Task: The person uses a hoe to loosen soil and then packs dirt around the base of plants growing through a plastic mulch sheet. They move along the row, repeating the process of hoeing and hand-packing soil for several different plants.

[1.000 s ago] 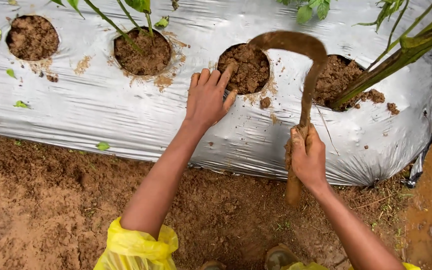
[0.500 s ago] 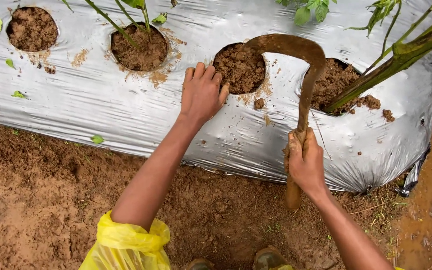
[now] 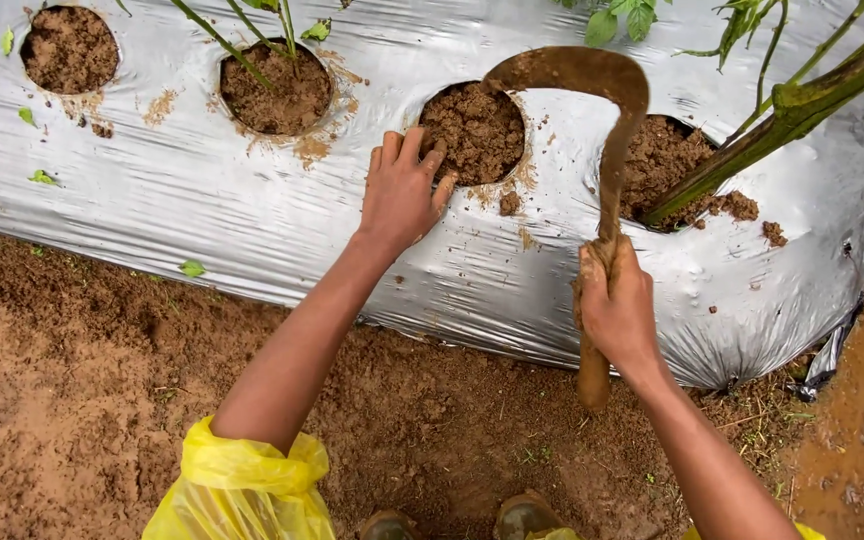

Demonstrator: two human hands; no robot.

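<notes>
My left hand [image 3: 401,192]: flat on the silver mulch sheet [image 3: 202,215], palm down, fingers spread and gripping nothing; my fingertips [image 3: 414,140] sit right at the rim of the third planting hole [image 3: 472,132], the thumb touching its lower edge
My right hand [image 3: 617,310]: wrapped tight round the muddy handle of the sickle [image 3: 602,160]; fist closed, thumb on top, the handle's butt sticking out below my palm toward the bare ground
Sickle: handle runs up from my fist across the sheet; the rusty curved blade arches over to the left, its tip coming down at the top edge of the third planting hole; blade caked brown
Third planting hole: full of loose crumbly soil, with crumbs spilled on the plastic just below it; it lies between my two hands
Fourth hole [image 3: 664,160]: just right of the blade, soil heaped up; a thick green stalk [image 3: 782,110] leans out of it toward the upper right
Second hole [image 3: 274,88]: well left of my left hand; thin green stems [image 3: 237,50] rise from it
First hole [image 3: 70,48]: far left, only soil showing
Soil path [image 3: 82,370]: wet reddish earth below the sheet; small green leaves scattered on the plastic
My sleeve [image 3: 242,485]: yellow plastic bunched at my left elbow; my boots [image 3: 522,518] just showing at the bottom edge
</notes>
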